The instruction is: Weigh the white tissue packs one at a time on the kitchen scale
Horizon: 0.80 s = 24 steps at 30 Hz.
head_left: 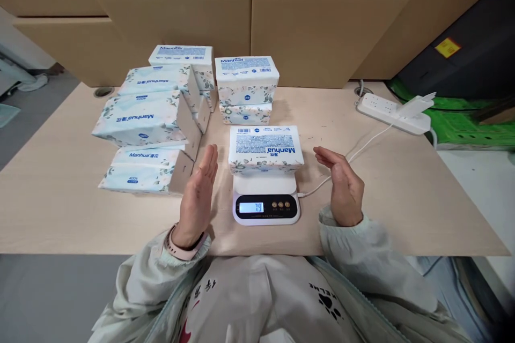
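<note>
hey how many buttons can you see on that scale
3: left button, middle button and right button, in one row beside the lit display on the scale.

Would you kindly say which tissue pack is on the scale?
The pack between left hand and right hand; the other packs sit behind it or farther left.
</note>
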{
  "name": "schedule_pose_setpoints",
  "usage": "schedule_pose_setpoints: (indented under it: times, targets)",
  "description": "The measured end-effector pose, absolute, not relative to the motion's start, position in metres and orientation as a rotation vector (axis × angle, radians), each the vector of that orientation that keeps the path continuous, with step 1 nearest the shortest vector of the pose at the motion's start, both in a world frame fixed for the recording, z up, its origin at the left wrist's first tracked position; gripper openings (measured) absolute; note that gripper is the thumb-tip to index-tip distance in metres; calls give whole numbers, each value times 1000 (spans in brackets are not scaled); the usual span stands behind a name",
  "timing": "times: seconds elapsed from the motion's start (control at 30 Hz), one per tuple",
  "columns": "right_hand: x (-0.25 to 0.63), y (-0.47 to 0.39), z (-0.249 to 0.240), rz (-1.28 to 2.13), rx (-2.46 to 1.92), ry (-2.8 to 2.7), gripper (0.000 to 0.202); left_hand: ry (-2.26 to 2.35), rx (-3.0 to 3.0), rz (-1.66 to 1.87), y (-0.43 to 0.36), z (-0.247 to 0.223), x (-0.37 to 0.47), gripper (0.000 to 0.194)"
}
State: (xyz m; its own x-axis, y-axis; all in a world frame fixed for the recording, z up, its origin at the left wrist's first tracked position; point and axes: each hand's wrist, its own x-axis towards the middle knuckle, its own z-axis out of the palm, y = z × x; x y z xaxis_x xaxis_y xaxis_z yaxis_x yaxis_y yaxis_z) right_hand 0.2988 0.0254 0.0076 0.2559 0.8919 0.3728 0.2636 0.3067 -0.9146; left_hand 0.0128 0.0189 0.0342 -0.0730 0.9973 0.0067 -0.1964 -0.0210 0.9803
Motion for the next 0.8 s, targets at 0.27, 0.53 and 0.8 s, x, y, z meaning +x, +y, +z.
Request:
schedule_pose_setpoints:
  times: [0.27, 0.53, 0.8]
  targets:
    - [299, 24, 7, 613, -1220, -1290, 39, 1092, 1009, 1363, 20, 33, 13, 60]
    - [298, 23, 10, 617, -1219, -1293, 40, 1092, 1017, 1356, 21, 31, 13, 60]
    - [298, 22, 10, 628, -1209, -1287, 39, 1076, 1002, 1339, 20, 32, 12, 60]
